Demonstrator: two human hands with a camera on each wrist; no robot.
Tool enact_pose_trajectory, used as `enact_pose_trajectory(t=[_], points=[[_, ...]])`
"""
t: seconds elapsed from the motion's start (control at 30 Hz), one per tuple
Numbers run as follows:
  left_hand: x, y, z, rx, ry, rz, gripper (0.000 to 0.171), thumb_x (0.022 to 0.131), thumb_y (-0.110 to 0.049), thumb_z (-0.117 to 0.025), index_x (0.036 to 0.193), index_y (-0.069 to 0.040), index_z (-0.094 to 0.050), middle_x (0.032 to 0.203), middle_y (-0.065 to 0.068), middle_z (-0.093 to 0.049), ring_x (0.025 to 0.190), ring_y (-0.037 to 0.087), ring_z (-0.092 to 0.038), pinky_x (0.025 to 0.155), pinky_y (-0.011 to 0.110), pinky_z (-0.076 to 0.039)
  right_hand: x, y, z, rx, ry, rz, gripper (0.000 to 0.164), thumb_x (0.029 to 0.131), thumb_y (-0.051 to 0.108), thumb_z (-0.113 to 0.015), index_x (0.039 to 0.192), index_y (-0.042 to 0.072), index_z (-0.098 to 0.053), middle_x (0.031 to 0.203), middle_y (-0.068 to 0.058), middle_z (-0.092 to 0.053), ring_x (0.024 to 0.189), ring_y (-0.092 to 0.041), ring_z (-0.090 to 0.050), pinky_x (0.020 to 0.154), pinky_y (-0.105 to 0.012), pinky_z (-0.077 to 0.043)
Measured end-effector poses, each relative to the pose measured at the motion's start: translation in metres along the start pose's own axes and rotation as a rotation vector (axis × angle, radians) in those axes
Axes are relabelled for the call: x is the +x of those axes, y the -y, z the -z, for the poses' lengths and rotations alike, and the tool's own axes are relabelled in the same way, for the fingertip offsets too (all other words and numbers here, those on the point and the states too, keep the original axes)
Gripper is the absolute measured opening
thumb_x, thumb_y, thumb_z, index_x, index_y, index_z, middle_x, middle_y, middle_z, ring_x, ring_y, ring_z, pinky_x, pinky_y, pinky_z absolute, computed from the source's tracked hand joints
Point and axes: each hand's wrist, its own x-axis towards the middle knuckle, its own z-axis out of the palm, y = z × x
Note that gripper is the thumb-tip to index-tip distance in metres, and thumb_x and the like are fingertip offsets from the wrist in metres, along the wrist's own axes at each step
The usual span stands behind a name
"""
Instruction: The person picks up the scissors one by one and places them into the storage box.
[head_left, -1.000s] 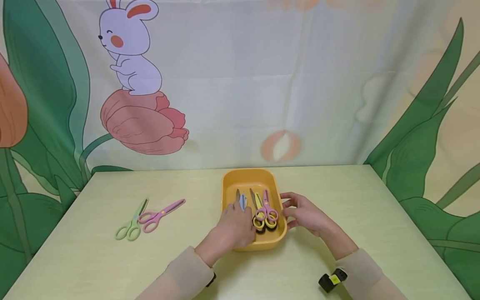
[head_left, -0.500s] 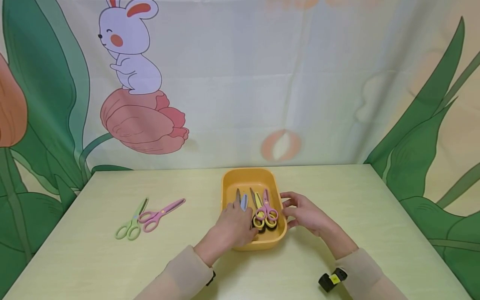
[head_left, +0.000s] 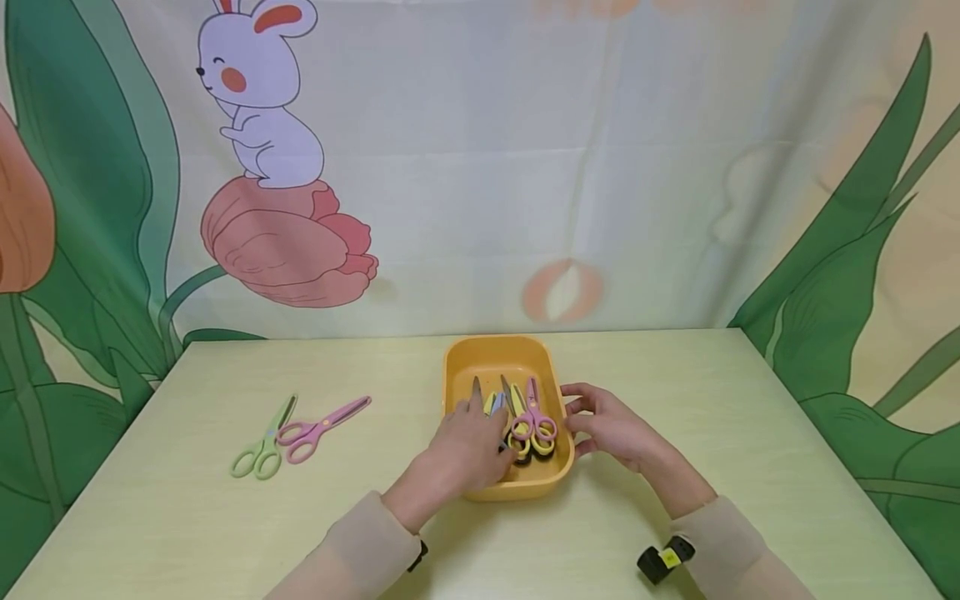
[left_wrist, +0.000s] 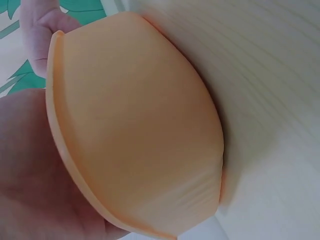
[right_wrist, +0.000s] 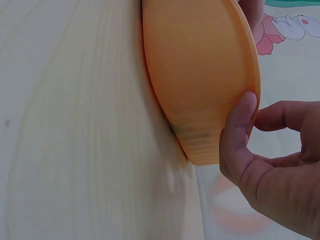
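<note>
A yellow-orange tray (head_left: 553, 479) stands on the table with several scissors inside. My right hand (head_left: 611, 429) grips its right wall; the right wrist view shows the thumb (right_wrist: 243, 107) on the outside and a finger over the rim. My left hand (head_left: 467, 446) reaches into the tray's left half, down among the scissors. Beside its fingers show a blue blade (head_left: 498, 403), a yellow one (head_left: 489, 404) and a bare metal tip (head_left: 476, 387). Pink scissors (head_left: 534, 408) lie over yellow-handled scissors (head_left: 517, 447) to the right. In the left wrist view the tray wall hides the left fingertips.
Light green scissors (head_left: 262, 454) and another pair of pink scissors (head_left: 326, 427) lie on the table (head_left: 172, 517) to the left, touching or overlapping. A printed cloth (head_left: 450, 167) with a rabbit and leaves hangs behind the table's far edge.
Under my left hand the blue blade has shifted to the right, and a yellow blade now shows beside it. My right hand and the tray have stayed in place.
</note>
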Motion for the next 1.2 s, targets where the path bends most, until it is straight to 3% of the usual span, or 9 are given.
enact_pose_trajectory(t=[0.13, 0.4, 0.57, 0.83, 1.2], points=[[-0.001, 0.003, 0.003, -0.015, -0.037, -0.031, 0.051, 0.102, -0.041, -0.061, 0.141, -0.007, -0.057, 0.156, 0.033, -0.033, 0.14, 0.048, -0.039, 0.113, 0.061, -0.034, 0.0, -0.001, 0.0, 0.001, 0.004, 0.004, 0.06, 0.097, 0.0, -0.056, 0.152, -0.008, -0.032, 0.122, -0.025, -0.047, 0.095, -0.028, -0.062, 0.071, -0.039, -0.061], [-0.004, 0.011, 0.008, -0.054, -0.151, -0.069, 0.038, 0.1, -0.04, -0.067, 0.124, -0.011, -0.064, 0.132, 0.021, -0.056, 0.121, 0.039, -0.053, 0.099, 0.057, -0.043, 0.001, -0.002, 0.0, -0.001, 0.0, 0.002, 0.059, 0.098, 0.0, -0.056, 0.152, -0.008, -0.033, 0.122, -0.025, -0.047, 0.095, -0.028, -0.062, 0.071, -0.039, -0.061], [-0.006, 0.018, 0.01, -0.11, -0.211, -0.062, 0.03, 0.099, -0.034, -0.069, 0.118, -0.011, -0.065, 0.116, 0.011, -0.055, 0.108, 0.032, -0.052, 0.093, 0.053, -0.041, 0.001, -0.001, 0.0, -0.001, 0.0, -0.001, 0.059, 0.098, 0.0, -0.056, 0.152, -0.008, -0.033, 0.123, -0.026, -0.047, 0.095, -0.028, -0.062, 0.071, -0.039, -0.061], [-0.011, 0.035, 0.017, -0.154, -0.315, -0.041, 0.022, 0.097, -0.029, -0.072, 0.111, -0.015, -0.062, 0.112, 0.01, -0.054, 0.106, 0.033, -0.049, 0.093, 0.054, -0.038, 0.001, 0.0, 0.0, 0.002, -0.005, 0.003, 0.059, 0.098, 0.0, -0.056, 0.152, -0.007, -0.033, 0.121, -0.025, -0.047, 0.095, -0.028, -0.062, 0.071, -0.039, -0.061], [-0.014, 0.06, 0.017, -0.209, -0.335, 0.031, 0.028, 0.098, -0.031, -0.07, 0.117, -0.011, -0.063, 0.117, 0.014, -0.055, 0.112, 0.036, -0.048, 0.098, 0.057, -0.035, 0.001, -0.002, 0.0, 0.001, -0.007, 0.0, 0.059, 0.098, 0.0, -0.056, 0.152, -0.007, -0.033, 0.121, -0.024, -0.046, 0.094, -0.028, -0.062, 0.071, -0.038, -0.061]])
